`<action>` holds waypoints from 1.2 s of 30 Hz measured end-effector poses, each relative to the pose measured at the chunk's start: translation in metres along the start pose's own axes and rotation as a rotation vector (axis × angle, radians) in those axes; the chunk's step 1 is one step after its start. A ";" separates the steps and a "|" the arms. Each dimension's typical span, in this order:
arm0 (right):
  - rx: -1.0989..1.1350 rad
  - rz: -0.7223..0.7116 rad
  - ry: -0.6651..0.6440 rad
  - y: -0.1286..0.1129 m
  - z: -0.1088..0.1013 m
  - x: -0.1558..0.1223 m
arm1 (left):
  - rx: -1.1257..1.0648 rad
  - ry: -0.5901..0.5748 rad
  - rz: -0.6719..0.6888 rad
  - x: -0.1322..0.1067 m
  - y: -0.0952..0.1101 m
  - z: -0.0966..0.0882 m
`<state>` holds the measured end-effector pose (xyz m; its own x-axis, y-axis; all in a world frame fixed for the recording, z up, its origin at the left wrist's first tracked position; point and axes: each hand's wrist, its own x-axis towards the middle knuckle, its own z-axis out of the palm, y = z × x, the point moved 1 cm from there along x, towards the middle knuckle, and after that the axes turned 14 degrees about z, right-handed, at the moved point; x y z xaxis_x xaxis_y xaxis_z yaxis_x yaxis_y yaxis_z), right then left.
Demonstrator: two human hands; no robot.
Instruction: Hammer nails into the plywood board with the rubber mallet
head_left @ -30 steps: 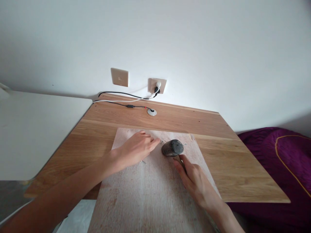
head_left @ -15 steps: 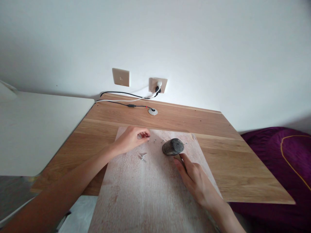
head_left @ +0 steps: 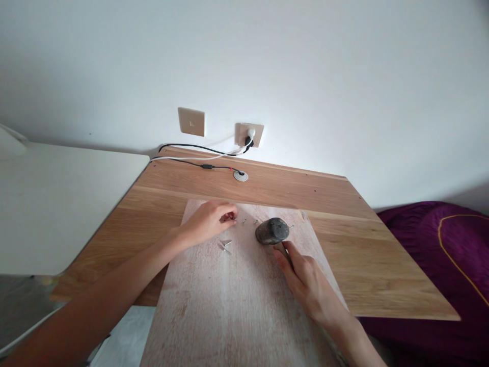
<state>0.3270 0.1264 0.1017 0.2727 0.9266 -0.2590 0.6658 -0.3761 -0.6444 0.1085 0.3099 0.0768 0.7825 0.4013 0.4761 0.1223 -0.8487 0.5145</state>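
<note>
Soft, even daylight, moderately bright. The plain white wall (head_left: pixel 305 61) greys toward the corners above the pale whitewashed wooden board (head_left: pixel 237 306). On that board the left hand (head_left: pixel 208 221) throws only a faint, diffuse shadow. Either side of the board, wide-lens distortion bends the edges of the light oak wooden surface (head_left: pixel 367 255). The board's grain is crisp.

L hand (head_left: pixel 210 222) by nails (head_left: pixel 225 245), R hand (head_left: pixel 307 285) on hammer (head_left: pixel 272 231), atop pale board (head_left: pixel 237 306)

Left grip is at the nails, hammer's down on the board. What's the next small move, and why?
Probably stand the nail upright on the board. The left hand seems to pinch it, while the right hand holds the hammer, head resting on the board nearby.
</note>
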 end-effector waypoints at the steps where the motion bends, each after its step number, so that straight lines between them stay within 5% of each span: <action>1: 0.000 0.007 -0.005 0.000 0.000 0.000 | -0.007 0.004 -0.009 0.000 0.000 0.001; 11: -0.042 0.031 0.014 -0.009 0.004 -0.001 | -0.101 0.043 -0.088 -0.001 -0.001 0.009; 21: -0.027 -0.117 0.050 -0.061 0.003 0.017 | -0.184 0.073 -0.111 -0.002 -0.007 0.010; 36: -0.092 -0.134 0.098 -0.054 0.024 0.026 | -0.198 0.072 -0.098 0.000 -0.004 0.007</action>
<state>0.2814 0.1712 0.1127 0.2403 0.9655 -0.1008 0.7605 -0.2518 -0.5986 0.1124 0.3105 0.0694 0.7266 0.5077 0.4630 0.0675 -0.7233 0.6872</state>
